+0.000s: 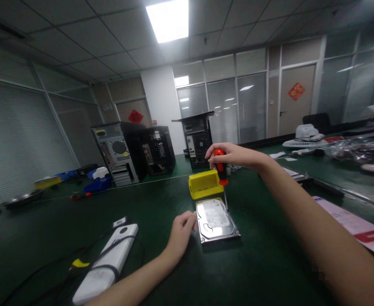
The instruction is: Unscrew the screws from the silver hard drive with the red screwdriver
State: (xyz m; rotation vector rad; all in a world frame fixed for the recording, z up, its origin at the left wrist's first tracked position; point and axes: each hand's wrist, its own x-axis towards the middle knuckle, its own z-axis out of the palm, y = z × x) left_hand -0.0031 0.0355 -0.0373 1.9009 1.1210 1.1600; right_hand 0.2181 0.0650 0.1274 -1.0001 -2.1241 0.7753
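A silver hard drive (215,219) lies flat on the green table (161,204). My right hand (223,155) is closed round the red and black handle of a screwdriver (221,168), held upright with its shaft pointing down at the drive's right edge near the far corner. At the drive's left edge, my left hand (183,229) rests on the table with curled fingers touching the side; whether it pinches anything is hidden. Just behind the drive stands a yellow bin (205,185) with small pieces in it, too small to make out.
A white power strip (110,259) with black cables lies at the front left. Computer cases (119,148) stand at the back. A pink sheet (355,225) is at the right, with plastic bags (352,148) behind. A blue bin (97,185) sits at the back left.
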